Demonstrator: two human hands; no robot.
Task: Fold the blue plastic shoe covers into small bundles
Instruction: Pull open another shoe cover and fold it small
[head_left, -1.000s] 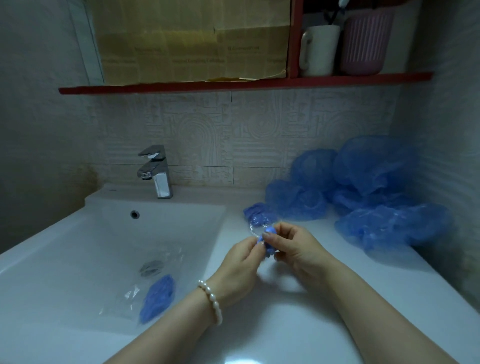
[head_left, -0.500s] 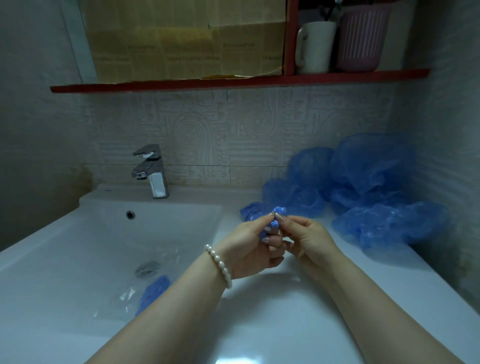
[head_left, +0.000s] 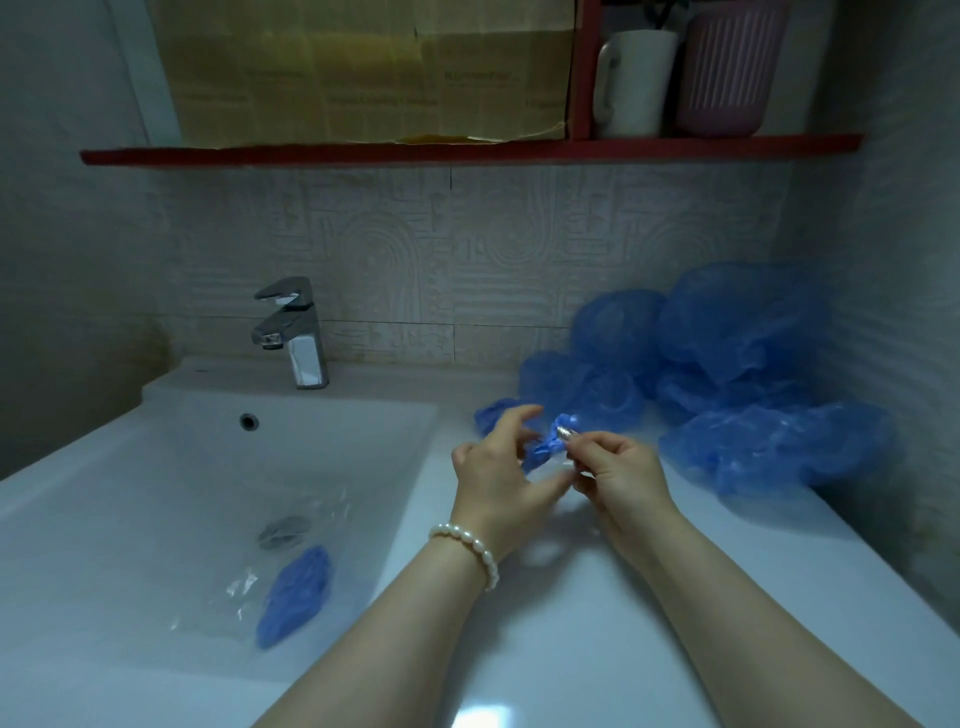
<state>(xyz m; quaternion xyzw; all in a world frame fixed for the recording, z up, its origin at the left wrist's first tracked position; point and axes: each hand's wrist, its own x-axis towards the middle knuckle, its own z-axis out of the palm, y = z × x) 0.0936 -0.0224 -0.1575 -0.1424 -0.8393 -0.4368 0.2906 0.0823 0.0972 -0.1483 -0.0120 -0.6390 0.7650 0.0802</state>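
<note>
1. R hand (head_left: 621, 467) pinched a small blue bundle (head_left: 544, 451) between thumb and fingertips, held above the white countertop (head_left: 597, 613), just right of the basin's (head_left: 156, 499) edge.
2. L hand (head_left: 496, 475) sat just beside the bundle; fingers spread and loosely curved, index raised. Thumb lay under the bundle's lower end; contact could not be told. No clear grip seen on L.
3. A bit of clear film showed around the bundle near R fingertips; too blurred to say more.
4. Pearl bracelet (head_left: 470, 548) on L wrist.
5. Unfolded blue shoe covers (head_left: 727, 364) lay heaped at the back-right corner of the counter, against the wall, near the hands but apart from them.
6. One flatter blue piece (head_left: 493, 413) lay on the counter just behind L hand.
7. In the basin: a folded blue bundle in clear wrap (head_left: 296, 595), near the drain (head_left: 283, 530).
8. Faucet (head_left: 293, 332) at basin's rear, closed or open not discernible.
9. Red shelf (head_left: 467, 150) above tiles carried a white mug (head_left: 631, 83) and a pink ribbed cup (head_left: 727, 73), side by side.
</note>
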